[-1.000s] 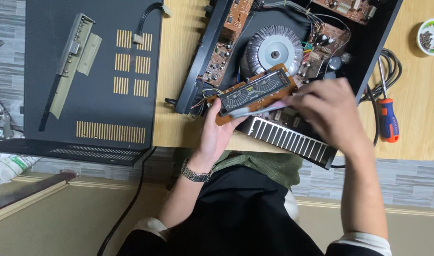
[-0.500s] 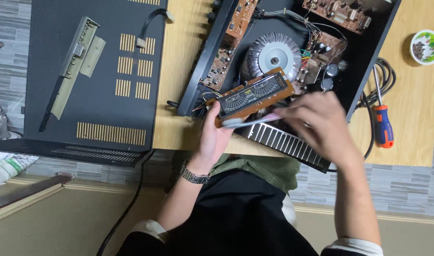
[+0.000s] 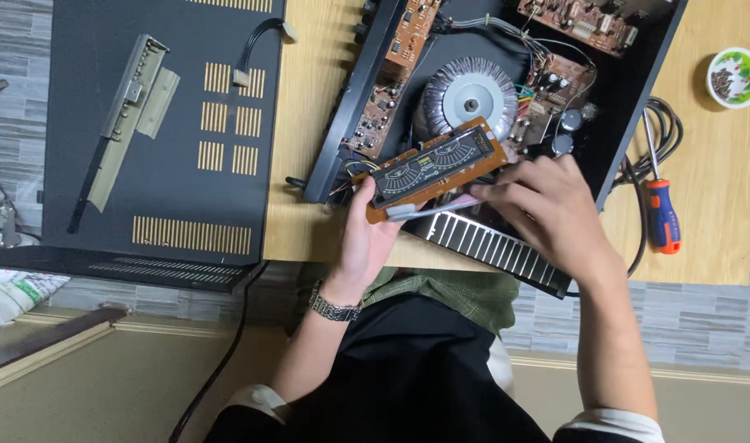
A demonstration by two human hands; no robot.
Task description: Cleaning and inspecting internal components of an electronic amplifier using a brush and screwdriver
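Note:
My left hand (image 3: 371,238) grips the lower left end of a brown circuit board with a dark display panel (image 3: 435,166), held tilted above the opened black amplifier chassis (image 3: 637,98). My right hand (image 3: 547,205) rests at the board's right lower edge, fingers pinching a thin grey strip (image 3: 428,208) that runs under the board. A round toroidal transformer (image 3: 467,98) sits in the chassis just behind the board. A metal watch is on my left wrist.
The removed black vented cover (image 3: 170,131) lies at left with a grey metal bracket (image 3: 129,107) and a short cable on it. An orange-and-blue screwdriver (image 3: 660,205) and coiled black cable lie at right. A small bowl of screws (image 3: 734,76) stands at the far right.
My right hand has slid down and left along the display board's lower edge. The view has shifted slightly; my left hand keeps its grip on the board.

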